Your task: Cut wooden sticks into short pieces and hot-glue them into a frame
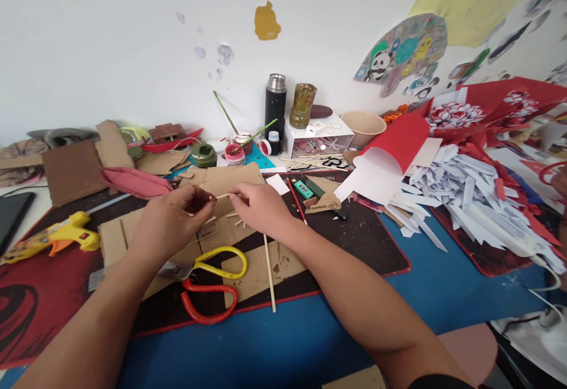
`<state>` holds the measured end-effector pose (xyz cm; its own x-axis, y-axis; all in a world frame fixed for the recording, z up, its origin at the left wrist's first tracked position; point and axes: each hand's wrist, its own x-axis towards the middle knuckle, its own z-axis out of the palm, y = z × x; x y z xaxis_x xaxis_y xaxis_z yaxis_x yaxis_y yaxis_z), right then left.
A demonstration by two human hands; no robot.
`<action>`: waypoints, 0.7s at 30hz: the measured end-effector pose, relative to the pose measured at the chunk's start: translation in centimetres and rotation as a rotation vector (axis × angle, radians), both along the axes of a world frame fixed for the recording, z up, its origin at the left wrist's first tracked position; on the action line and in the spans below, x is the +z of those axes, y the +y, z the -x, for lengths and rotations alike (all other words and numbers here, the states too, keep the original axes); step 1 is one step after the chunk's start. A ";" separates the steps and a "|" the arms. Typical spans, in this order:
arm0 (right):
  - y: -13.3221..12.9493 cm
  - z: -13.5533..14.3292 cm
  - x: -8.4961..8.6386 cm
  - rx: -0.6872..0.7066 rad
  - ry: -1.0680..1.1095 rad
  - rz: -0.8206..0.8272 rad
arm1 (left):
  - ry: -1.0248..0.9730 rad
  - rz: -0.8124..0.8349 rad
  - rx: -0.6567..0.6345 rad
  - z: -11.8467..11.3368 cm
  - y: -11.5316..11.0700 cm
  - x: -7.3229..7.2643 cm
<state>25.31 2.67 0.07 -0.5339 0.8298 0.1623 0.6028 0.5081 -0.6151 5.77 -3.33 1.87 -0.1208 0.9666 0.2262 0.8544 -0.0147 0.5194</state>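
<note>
A short thin wooden stick (222, 196) spans the gap between my two hands, above pieces of cardboard. My left hand (175, 218) pinches one end of it between thumb and fingers. The other end sits in the closed fingers of my right hand (254, 203). Below my hands lie scissors (220, 264) with one yellow and one red handle; my left forearm partly covers the blades. A longer wooden stick (270, 274) rests on flat cardboard (283, 259) to their right. Several short stick pieces (239, 222) lie just under my right hand.
A yellow glue gun (66, 235) lies at left. Paint jars (204, 154), a black flask (275, 105) and a clear-sided box (316, 136) stand along the wall. To the right are a heap of white paper strips (465, 185) and another person's hand (560, 179).
</note>
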 end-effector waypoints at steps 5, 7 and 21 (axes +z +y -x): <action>0.1 0.0 0.1 0.002 -0.092 -0.036 | 0.060 -0.008 -0.068 -0.3 0.0 -0.2; 0.1 0.0 0.0 0.007 -0.118 -0.059 | 0.071 -0.022 -0.099 -0.2 0.0 -0.3; 0.3 0.0 0.2 -0.015 -0.045 0.021 | 0.052 -0.063 -0.178 0.0 -0.1 -0.2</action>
